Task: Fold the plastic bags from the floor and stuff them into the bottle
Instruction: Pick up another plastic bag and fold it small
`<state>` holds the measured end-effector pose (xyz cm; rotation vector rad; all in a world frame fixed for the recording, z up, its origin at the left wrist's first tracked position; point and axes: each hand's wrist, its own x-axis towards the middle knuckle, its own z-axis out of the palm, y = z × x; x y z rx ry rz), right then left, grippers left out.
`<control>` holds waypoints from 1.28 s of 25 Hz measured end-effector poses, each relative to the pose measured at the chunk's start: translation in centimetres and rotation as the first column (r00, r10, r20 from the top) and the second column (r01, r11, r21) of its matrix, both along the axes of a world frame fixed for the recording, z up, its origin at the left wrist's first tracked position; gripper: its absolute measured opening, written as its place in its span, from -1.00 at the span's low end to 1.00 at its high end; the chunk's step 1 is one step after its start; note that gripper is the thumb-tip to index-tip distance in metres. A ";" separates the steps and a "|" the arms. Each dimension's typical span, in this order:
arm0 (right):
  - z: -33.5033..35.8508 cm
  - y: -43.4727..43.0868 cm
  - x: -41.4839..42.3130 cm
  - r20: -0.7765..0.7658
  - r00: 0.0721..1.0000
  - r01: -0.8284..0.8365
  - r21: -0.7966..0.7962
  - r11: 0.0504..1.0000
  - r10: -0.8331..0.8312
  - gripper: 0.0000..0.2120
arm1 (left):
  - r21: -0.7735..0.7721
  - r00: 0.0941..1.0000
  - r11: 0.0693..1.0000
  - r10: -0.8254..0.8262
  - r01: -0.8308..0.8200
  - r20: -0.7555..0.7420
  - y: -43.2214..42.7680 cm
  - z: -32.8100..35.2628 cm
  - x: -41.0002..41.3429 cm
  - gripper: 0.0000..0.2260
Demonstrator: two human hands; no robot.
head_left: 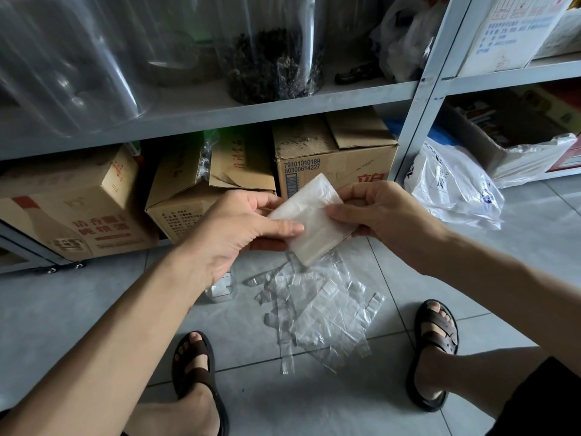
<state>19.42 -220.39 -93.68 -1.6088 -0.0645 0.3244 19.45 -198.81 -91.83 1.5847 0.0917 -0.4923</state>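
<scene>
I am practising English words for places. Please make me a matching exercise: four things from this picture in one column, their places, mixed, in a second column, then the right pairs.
Things:
1. folded bag
2. clear bags
3. white bag
4. jar

Places:
A. standing on the shelf
B. spread flat on the floor
C. pinched between left hand and right hand
D. crumpled, right of the post

Pairs: 1-C, 2-B, 3-D, 4-A
</scene>
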 end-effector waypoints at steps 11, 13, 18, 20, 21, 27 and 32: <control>-0.7 0.7 -0.2 -0.173 0.983 0.103 0.223 0.969 -0.065 -0.71 | -0.014 0.998 0.998 0.062 -0.063 -0.015 -0.7 -0.3 -0.2 -0.73; -0.6 0.5 -0.1 -0.118 0.992 0.074 0.169 0.983 -0.054 -0.72 | 0.028 0.999 0.999 0.034 -0.034 -0.007 -0.4 -0.3 -0.2 -0.72; -0.5 0.5 -0.4 -0.054 0.998 0.024 0.051 0.998 -0.021 -0.80 | 0.091 0.997 0.993 0.070 -0.072 0.021 0.1 -0.3 0.3 -0.81; -0.4 0.4 -0.4 -0.058 0.998 0.040 0.061 0.997 -0.037 -0.80 | 0.098 0.995 0.991 0.087 -0.090 0.038 0.1 -0.4 0.3 -0.84; -0.4 0.4 -0.3 -0.066 0.997 0.047 0.069 0.997 -0.042 -0.80 | 0.105 0.995 0.990 0.088 -0.093 0.052 0.1 -0.5 0.2 -0.86; -0.4 0.6 -0.5 -0.112 0.993 0.044 0.109 0.993 -0.032 -0.89 | 0.061 0.986 0.987 0.145 -0.150 0.080 -0.1 -0.3 0.2 -0.94; -0.1 0.4 0.0 -0.178 0.983 0.084 0.227 0.970 -0.044 -0.95 | 0.005 0.987 0.990 0.139 -0.139 0.083 -0.1 0.1 0.1 -0.81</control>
